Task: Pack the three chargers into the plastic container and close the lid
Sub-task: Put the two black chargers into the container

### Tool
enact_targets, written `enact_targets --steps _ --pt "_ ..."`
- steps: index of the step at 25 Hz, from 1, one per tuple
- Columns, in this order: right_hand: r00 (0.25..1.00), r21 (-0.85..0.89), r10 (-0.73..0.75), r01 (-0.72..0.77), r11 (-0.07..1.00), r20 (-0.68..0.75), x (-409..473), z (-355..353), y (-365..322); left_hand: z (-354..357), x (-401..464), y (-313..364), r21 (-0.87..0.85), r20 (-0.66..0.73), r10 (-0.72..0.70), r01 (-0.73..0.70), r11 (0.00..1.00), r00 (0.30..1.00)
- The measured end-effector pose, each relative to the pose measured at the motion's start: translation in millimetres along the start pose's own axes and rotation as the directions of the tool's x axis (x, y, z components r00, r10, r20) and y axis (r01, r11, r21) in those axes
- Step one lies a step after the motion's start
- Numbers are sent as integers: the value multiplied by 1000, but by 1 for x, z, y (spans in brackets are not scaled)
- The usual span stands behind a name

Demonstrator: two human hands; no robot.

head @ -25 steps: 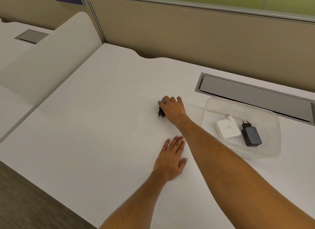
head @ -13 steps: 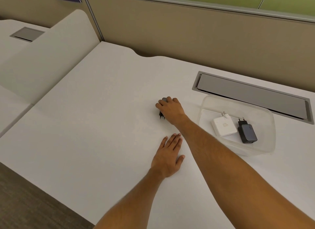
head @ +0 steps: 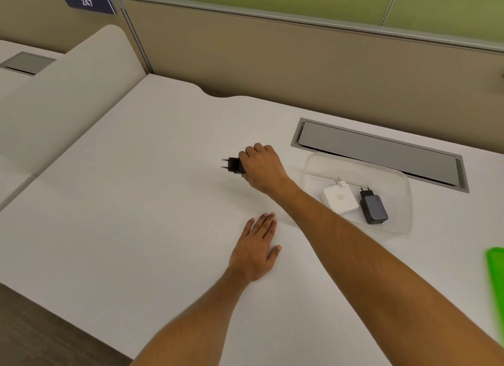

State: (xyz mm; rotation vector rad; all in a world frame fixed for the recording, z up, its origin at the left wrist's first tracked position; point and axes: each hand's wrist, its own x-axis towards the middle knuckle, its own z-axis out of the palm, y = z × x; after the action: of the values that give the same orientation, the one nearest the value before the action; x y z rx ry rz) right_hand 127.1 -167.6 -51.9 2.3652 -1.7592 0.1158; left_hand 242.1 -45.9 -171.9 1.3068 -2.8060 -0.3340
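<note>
1. I count three chargers: a black charger (head: 234,165) held in the grip of my right hand (head: 263,166), and two lying flat in the plastic container (head: 403,202) — a white charger (head: 340,199) and a dark charger (head: 373,208).
2. My right grip wraps the black charger's body, with its two prongs pointing toward 9 o'clock, clear of my fingers; I cannot tell whether it is off the table (head: 136,202).
3. My left hand (head: 255,249) lies flat, palm down, fingers spread loosely, holding nothing, at 6 o'clock of my right hand.
4. There is one container, clear and lidless, at 3 o'clock of my right hand; inside, the white charger sits at 9 o'clock of the dark one, just beside it, prongs of both toward 12.
5. One green thing (head: 497,278), blurred, shows at the right edge of view, at 5 o'clock of the container.
6. One grey cable hatch (head: 379,154) runs along the table's far edge, just beyond the container.
7. The table from 7 to 11 o'clock of my hands lies open and bare to its edges.
8. One dark sign (head: 87,2) on the partition reads "247"; the white charger carries a faint logo I cannot read.
</note>
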Motion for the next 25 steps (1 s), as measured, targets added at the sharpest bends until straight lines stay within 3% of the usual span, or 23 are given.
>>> enact_targets --steps 5,13,20,25 --pt "971 152 206 -187 970 -120 -15 -60 27 -3 -2 1 0 -7 11 -11 1000 1000" --pt "789 240 614 -604 760 39 -80 -90 94 -7 -3 3 6 -11 21 -21 1000 1000" --pt "637 168 715 -768 617 288 -117 -58 107 -5 -2 3 40 11 13 -14 999 1000" --pt "610 141 664 -773 618 432 -108 -37 91 -4 -2 3 27 7 21 -21 999 1000"
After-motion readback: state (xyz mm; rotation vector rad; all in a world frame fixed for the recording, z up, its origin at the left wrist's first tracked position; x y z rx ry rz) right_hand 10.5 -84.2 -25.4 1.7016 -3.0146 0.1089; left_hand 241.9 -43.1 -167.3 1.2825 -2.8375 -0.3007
